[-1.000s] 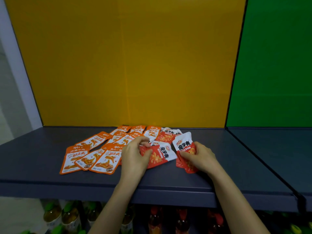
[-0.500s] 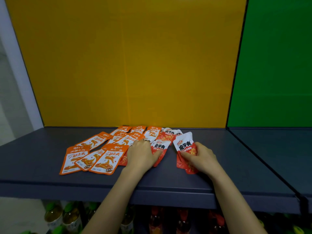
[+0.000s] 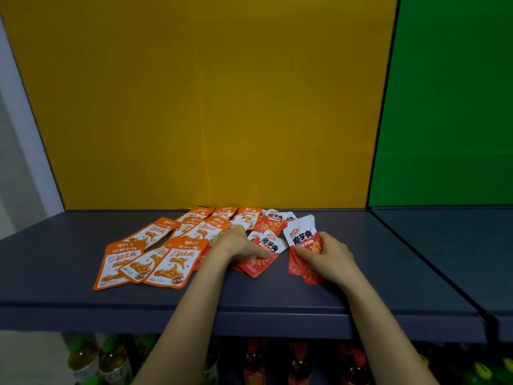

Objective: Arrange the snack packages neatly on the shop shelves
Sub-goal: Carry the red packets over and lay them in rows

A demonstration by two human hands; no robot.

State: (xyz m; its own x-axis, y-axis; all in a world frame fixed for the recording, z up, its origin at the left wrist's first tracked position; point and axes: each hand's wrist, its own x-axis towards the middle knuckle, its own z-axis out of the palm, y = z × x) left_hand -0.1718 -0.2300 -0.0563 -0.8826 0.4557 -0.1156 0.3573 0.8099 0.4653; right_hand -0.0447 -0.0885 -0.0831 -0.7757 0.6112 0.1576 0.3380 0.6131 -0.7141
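Head view, looking down onto a dark grey shelf [image 3: 361, 273] backed by a yellow panel [image 3: 208, 107], with a green panel [image 3: 449, 107] to the right. I am watching two bare hands work among flat snack packets.

My read of the left hand [image 3: 236, 244]: it lies palm down, fingers spread and mostly flat, pressing on a red-and-white packet [image 3: 263, 254] that sits tilted near the middle of the shelf. That grip is loose — more a press than a pinch. The right hand [image 3: 330, 257] is curled closed around a small stack of red-and-white packets [image 3: 304, 240], thumb across the front, the stack's lower edge resting on the shelf.

Orange packets [image 3: 155, 257] lie to the left in rough overlapping rows, several skewed, reaching toward the back. More red-and-white packets [image 3: 273, 222] lie loose behind the hands.

I judge the task partly done: the two kinds are roughly sorted into sides, but nothing is squared up. The orange rows need straightening and the red ones need gathering — most of the tidying is left.

Bottled drinks [image 3: 111, 357] show dimly on the shelf below.
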